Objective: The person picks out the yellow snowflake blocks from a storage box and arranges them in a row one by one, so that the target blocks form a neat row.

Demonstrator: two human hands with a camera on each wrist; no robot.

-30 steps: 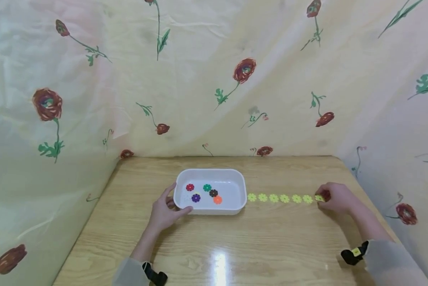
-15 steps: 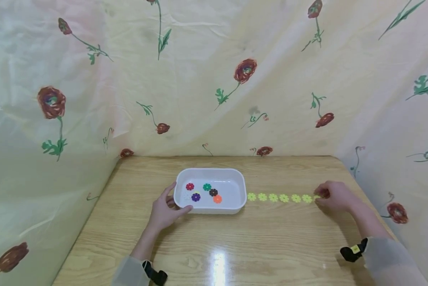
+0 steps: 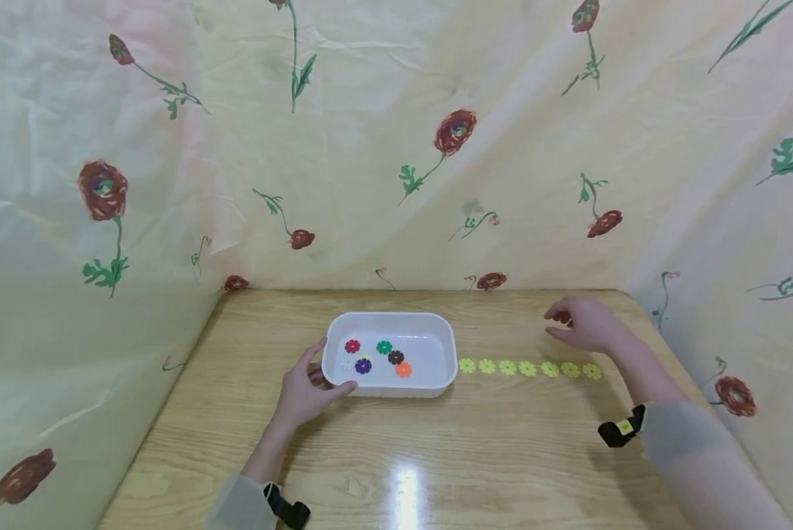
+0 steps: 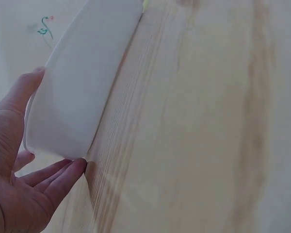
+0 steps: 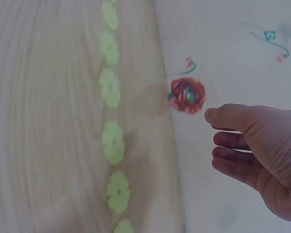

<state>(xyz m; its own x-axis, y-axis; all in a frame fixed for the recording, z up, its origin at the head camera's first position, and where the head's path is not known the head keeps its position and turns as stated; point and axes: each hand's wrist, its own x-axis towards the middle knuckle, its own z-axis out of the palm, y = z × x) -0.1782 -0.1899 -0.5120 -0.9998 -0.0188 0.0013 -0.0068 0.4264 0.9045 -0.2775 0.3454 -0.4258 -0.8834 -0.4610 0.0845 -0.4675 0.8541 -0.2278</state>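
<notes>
A white plastic tray (image 3: 429,391) stands on the table. My left hand (image 3: 305,391) holds its left end, thumb over the near rim; in the left wrist view, the fingertips (image 4: 76,167) reach the base of the tray wall (image 4: 82,87). Inside lie small flower-shaped pieces: red (image 3: 353,346), green (image 3: 384,347), dark brown (image 3: 396,358), orange (image 3: 403,370) and purple (image 3: 363,366), the last partly covering a yellow one. Several yellow flower-shaped pieces (image 3: 527,369) form a straight row rightward from the tray. Above and behind the row's right end hovers my right hand (image 3: 588,324), holding nothing, fingers loosely bent.
The wooden table (image 3: 502,456) ends at a flowered cloth (image 3: 369,184) that hangs behind and on both sides. Each wrist wears a black camera strap, as on the right wrist (image 3: 621,427).
My right hand has let go of the yellow flower-shaped piece at the row's right end, then lifted up, back and slightly left. The left hand and tray stay put.
</notes>
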